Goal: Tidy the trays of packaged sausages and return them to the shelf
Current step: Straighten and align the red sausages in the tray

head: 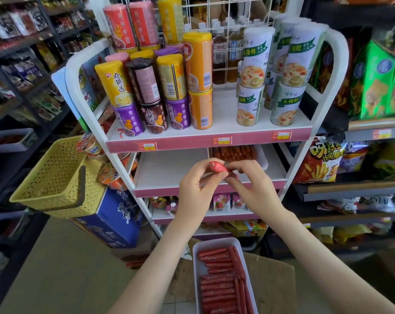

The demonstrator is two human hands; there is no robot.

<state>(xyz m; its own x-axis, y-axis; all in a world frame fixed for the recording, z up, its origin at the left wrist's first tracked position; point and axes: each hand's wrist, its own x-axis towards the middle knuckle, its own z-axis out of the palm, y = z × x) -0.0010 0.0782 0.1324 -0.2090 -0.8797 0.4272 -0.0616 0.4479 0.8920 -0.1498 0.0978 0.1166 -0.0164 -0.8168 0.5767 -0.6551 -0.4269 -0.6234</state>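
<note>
We held our left hand (197, 185) and right hand (254, 185) up before the shelf (169, 168), both pinching one red packaged sausage (218, 167).

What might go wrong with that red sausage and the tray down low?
1. The red packaged sausage is only pinched by the left hand and right hand in mid-air; it might slip and drop.
2. The white tray sits low below the hands, its sausages lying unevenly, some crosswise; a step could bump it, or lifting might spill them.
</note>
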